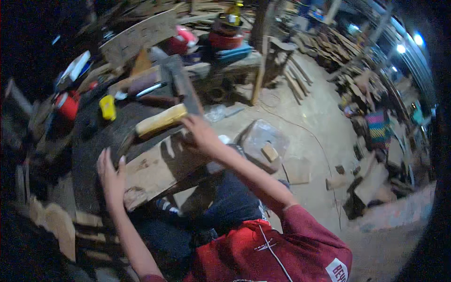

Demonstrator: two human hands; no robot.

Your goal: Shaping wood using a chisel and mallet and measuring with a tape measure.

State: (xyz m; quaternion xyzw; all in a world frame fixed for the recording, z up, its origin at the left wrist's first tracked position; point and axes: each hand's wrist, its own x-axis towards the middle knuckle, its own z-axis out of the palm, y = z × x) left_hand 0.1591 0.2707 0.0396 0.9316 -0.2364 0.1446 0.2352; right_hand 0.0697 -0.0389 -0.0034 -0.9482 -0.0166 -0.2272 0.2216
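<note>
Two hands are working on a plank (159, 170) lying across the dark tabletop (89, 155): left hand (111, 176) is pressing flat, fingers spread, on its near end, while right hand (199, 134) is closing around a yellow-handled tool (159, 120) at the far end.

The plank (159, 169) is bare wood, rough and matt, with chipped pale patches. The tool's handle (160, 120) is smooth yellowish wood; its head (181, 82) looks like dull grey metal. The bench (94, 141) top is dark and matt. The floor (310, 117) looks like dusty concrete.
</note>
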